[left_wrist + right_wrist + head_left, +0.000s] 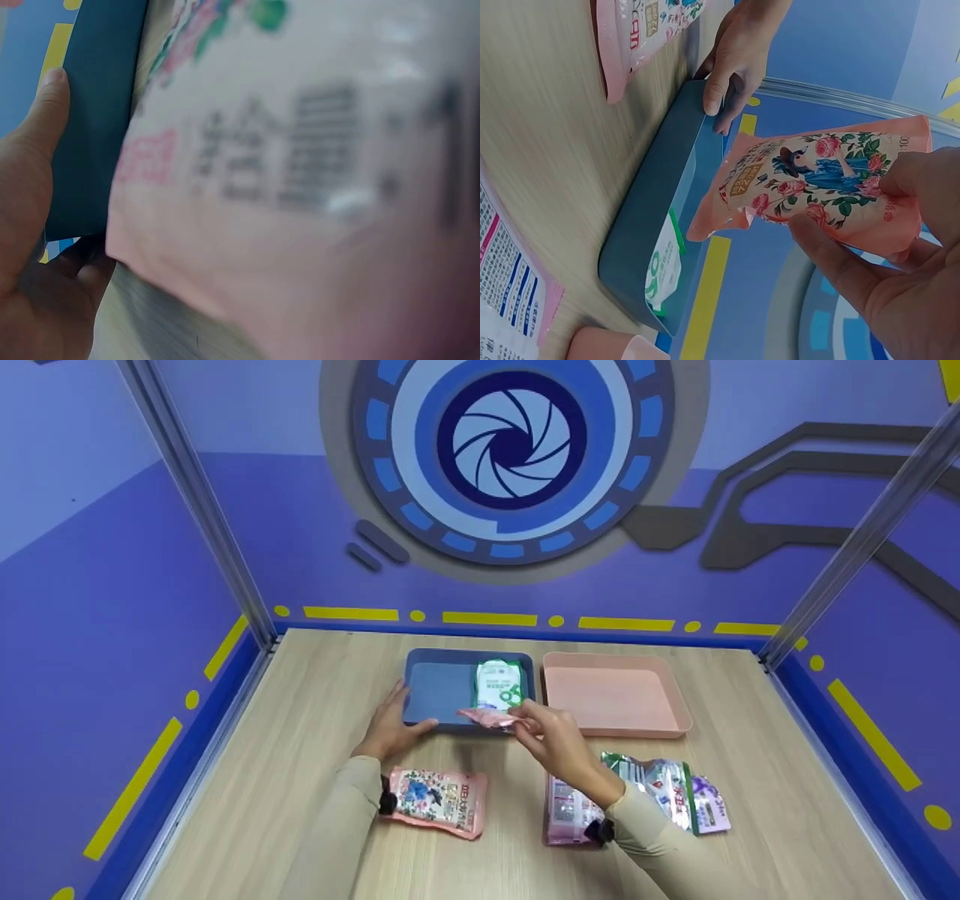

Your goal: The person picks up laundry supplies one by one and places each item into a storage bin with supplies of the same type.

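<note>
In the head view my left hand (390,727) holds the near left corner of a blue tray (439,686), its thumb along the front rim and its fingers at the left side. A white-and-green packet (499,679) lies inside, at the tray's right end. My right hand (559,735) pinches a pink floral pouch (821,176) above the tray's front edge. The right wrist view shows this pouch tilted, thumb on one side and fingers on the other. Another pink floral pouch (439,801) lies flat on the table, near my left wrist.
Right of the blue tray stands a pink tray (615,694). Under and beside my right forearm lie a purple-pink packet (568,810), a green-and-silver pouch (664,784) and a lilac packet (711,808). Blue panels (300,540) with metal posts border the wooden table (300,682).
</note>
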`<control>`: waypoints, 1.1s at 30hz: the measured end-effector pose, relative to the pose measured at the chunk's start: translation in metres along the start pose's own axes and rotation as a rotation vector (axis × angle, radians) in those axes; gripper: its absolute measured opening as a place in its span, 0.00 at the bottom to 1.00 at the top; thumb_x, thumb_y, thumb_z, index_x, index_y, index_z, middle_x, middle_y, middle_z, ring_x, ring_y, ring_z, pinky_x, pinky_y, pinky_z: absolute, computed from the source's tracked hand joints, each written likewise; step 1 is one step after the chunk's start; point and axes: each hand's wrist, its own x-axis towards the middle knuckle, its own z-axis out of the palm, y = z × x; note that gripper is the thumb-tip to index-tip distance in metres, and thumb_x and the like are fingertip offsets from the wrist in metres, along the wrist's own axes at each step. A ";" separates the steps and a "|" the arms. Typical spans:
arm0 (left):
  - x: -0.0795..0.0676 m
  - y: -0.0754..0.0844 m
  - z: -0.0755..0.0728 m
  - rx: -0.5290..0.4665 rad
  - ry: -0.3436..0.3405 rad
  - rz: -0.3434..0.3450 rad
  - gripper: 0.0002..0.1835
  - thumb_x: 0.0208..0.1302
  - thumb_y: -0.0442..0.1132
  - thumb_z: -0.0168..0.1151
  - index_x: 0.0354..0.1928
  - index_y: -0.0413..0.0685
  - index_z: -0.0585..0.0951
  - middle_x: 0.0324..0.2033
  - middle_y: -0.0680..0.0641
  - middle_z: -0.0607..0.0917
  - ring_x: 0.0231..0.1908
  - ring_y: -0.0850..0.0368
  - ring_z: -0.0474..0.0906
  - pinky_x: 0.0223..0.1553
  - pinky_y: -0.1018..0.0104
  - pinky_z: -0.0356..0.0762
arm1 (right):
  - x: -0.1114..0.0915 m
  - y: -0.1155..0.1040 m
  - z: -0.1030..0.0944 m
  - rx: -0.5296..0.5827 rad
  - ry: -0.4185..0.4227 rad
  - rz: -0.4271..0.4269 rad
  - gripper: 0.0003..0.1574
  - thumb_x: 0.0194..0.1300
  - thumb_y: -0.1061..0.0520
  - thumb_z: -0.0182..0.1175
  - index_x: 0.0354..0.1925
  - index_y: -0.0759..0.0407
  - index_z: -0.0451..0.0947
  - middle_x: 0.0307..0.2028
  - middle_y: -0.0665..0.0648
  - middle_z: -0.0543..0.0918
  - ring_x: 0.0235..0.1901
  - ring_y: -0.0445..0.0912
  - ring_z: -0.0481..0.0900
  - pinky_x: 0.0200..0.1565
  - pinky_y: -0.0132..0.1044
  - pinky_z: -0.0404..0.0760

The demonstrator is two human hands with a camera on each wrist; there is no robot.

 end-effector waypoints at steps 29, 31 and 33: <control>-0.001 0.000 0.000 0.020 0.021 0.047 0.54 0.62 0.57 0.73 0.80 0.41 0.56 0.82 0.43 0.49 0.79 0.41 0.49 0.76 0.43 0.53 | 0.025 0.021 0.013 -0.038 0.034 -0.037 0.06 0.66 0.69 0.66 0.39 0.60 0.82 0.38 0.57 0.90 0.38 0.48 0.90 0.36 0.34 0.88; -0.001 0.000 0.000 0.020 0.023 0.054 0.54 0.62 0.57 0.73 0.80 0.40 0.56 0.81 0.42 0.49 0.79 0.40 0.49 0.76 0.42 0.53 | 0.027 0.022 0.014 -0.033 0.032 -0.041 0.06 0.66 0.69 0.65 0.39 0.60 0.82 0.38 0.57 0.90 0.38 0.49 0.90 0.37 0.35 0.88; -0.001 -0.001 0.000 0.020 0.022 0.055 0.54 0.62 0.56 0.73 0.80 0.40 0.56 0.81 0.42 0.49 0.79 0.41 0.48 0.76 0.43 0.52 | 0.028 0.022 0.016 -0.034 0.027 -0.039 0.06 0.66 0.69 0.65 0.40 0.60 0.82 0.38 0.57 0.90 0.39 0.49 0.90 0.38 0.36 0.89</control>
